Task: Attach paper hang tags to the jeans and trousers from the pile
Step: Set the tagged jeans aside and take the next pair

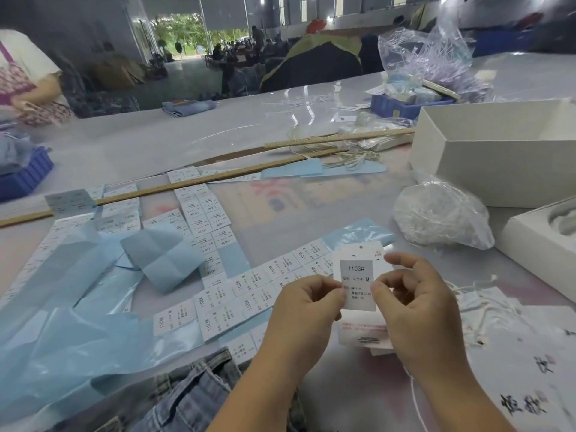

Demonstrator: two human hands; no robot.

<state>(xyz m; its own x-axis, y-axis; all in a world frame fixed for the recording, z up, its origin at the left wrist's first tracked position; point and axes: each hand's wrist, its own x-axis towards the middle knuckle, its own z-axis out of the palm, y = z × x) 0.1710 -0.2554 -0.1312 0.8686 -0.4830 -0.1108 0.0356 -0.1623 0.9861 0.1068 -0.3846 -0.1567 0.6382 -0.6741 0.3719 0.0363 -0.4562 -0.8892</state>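
head | both hands (358, 310) pinch hang tag (358, 283) | jeans (193, 397) below

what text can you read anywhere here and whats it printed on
"1103#" and "M": grey sticker on the white hang tag pinched between the left hand and right hand; its smaller lines are too blurred.
"1103#": white stickers on the blue backing sheets on the table.
"#CO11": stickers further back, roughly legible.
Red print on the tags under the hands, black brush characters lower right: unreadable.
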